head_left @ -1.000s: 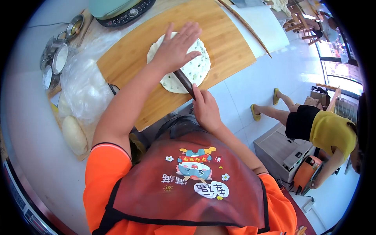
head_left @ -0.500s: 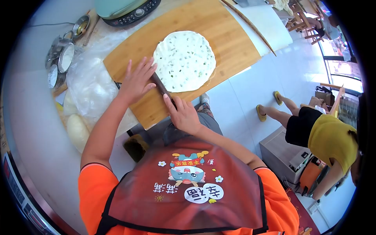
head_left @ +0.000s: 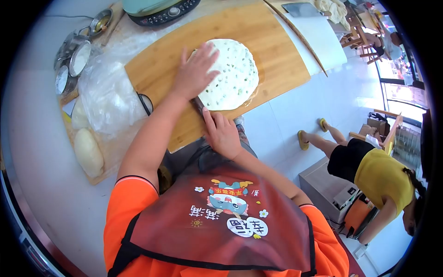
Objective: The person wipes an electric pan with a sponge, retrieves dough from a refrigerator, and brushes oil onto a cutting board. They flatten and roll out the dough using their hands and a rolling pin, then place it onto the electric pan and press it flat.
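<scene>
A round, flat sheet of dough (head_left: 235, 76) flecked with green bits lies on the wooden board (head_left: 277, 51). My left hand (head_left: 194, 74) is spread over the dough's left edge, fingers apart, and hides part of it. Beneath that palm runs a dark rolling pin (head_left: 199, 104), mostly covered; whether the palm presses on it I cannot tell. At the pin's near end, by the board's front edge, my right hand (head_left: 224, 136) is closed around it.
Left of the board are a plastic bag (head_left: 110, 99), a pale dough lump (head_left: 88, 152) and metal bowls (head_left: 79, 57). A green electric cooker (head_left: 157, 9) stands behind. A long thin stick (head_left: 300, 37) and a cleaver (head_left: 302, 9) lie right. Another person (head_left: 383, 171) bends at the right.
My left hand has slid right and away from me, from beside the dough onto its left edge. My right hand stays at the pin's near end. The view has shifted slightly.
</scene>
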